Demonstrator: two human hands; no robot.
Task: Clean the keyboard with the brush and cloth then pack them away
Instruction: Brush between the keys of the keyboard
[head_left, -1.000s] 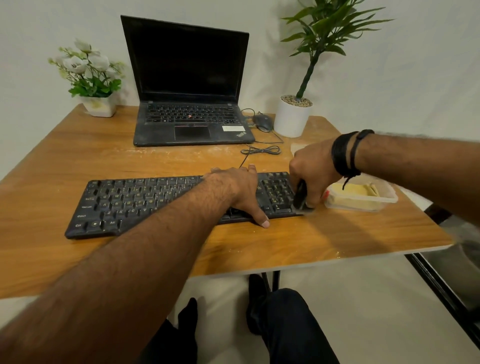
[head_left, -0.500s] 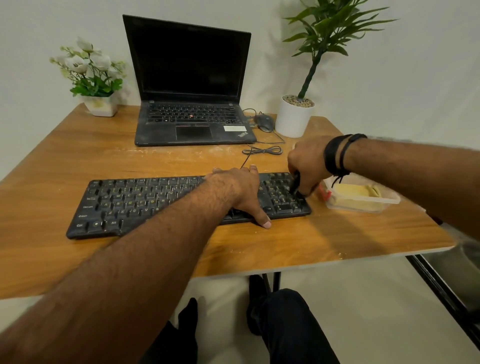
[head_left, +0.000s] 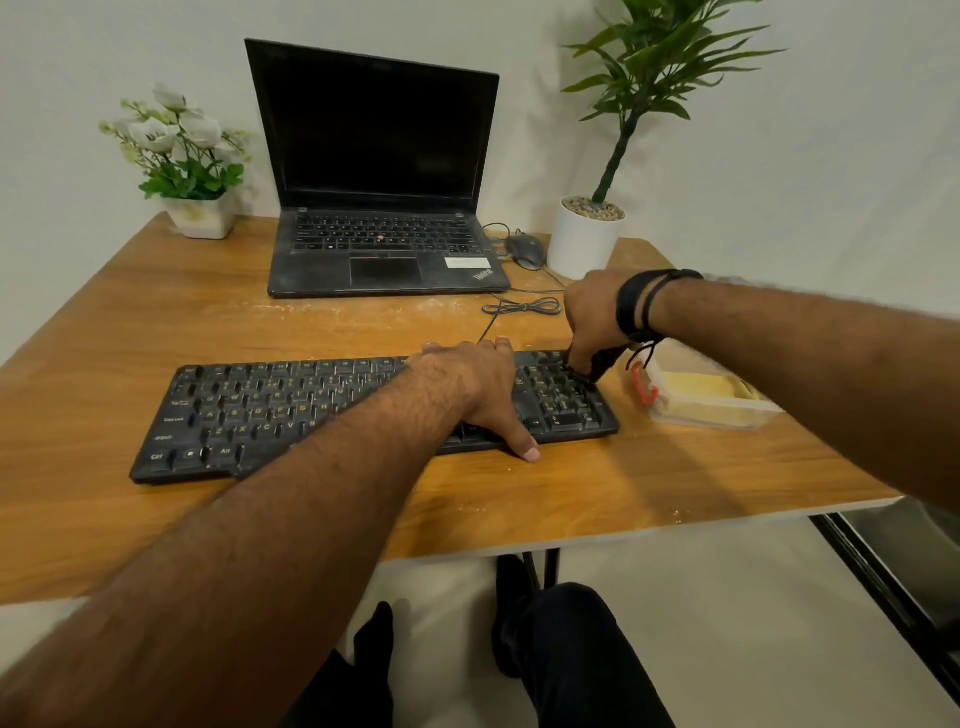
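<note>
Your left hand (head_left: 475, 379) lies flat on the right half of the black keyboard (head_left: 291, 410), fingers straight and together, thumb at its front edge. Your right hand (head_left: 592, 317) pinches the dark brush (head_left: 597, 366), fingers curled, its tip on the keyboard's far right keys. Just right of the keyboard, the clear container (head_left: 722, 410) holds the yellow cloth (head_left: 701, 387).

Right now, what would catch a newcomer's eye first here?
Two bare arms reach over a black keyboard at the wooden table's front. The left hand presses it flat while the right hand works a dark brush at its right end. Behind stands an open laptop.
</note>
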